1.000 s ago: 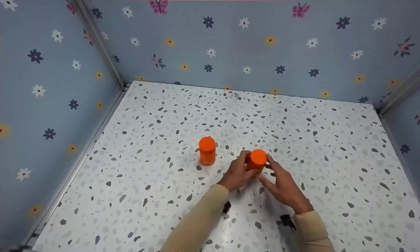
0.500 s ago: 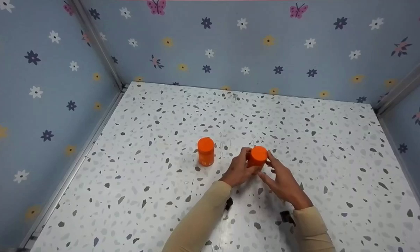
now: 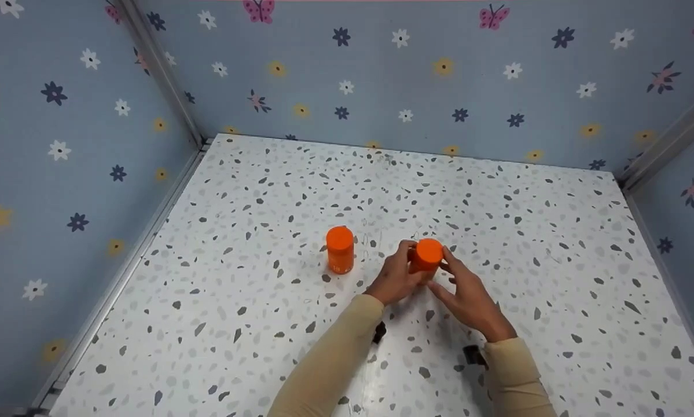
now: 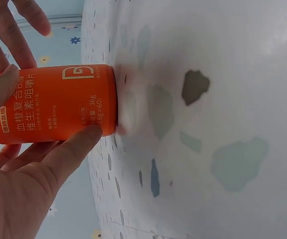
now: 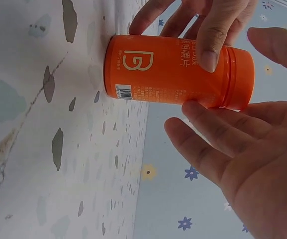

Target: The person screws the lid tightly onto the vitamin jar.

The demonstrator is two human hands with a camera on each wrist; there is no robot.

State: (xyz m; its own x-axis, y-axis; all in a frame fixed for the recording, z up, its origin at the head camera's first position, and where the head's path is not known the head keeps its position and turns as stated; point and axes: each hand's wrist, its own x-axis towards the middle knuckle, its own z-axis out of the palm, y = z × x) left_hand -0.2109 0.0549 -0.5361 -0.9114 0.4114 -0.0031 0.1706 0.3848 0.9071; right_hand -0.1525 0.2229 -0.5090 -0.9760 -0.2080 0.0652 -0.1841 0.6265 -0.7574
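Note:
An orange screw-capped bottle (image 3: pixel 429 251) with white lettering stands upright on the speckled table, between both hands. My left hand (image 3: pixel 396 278) grips it from the left; in the right wrist view this hand's thumb (image 5: pixel 209 59) lies across the label, with fingers behind the bottle. On the other side, my right hand (image 3: pixel 468 298) has its fingers extended, and fingertips (image 5: pixel 190 107) meet the bottle below the cap. Its thumb (image 5: pixel 275 45) is spread off near the cap. A second, similar orange bottle (image 3: pixel 340 250) stands to the left, apart from both hands.
The white speckled table (image 3: pixel 237 220) runs back to a blue flowered wall (image 3: pixel 381 75), with side panels at left and right. Small black devices (image 3: pixel 474 354) show by the wrists under the beige sleeves (image 3: pixel 329 365).
The held bottle has shifted slightly away from the person and to the right, with both hands following it. The second bottle keeps its place; the head view has moved a little.

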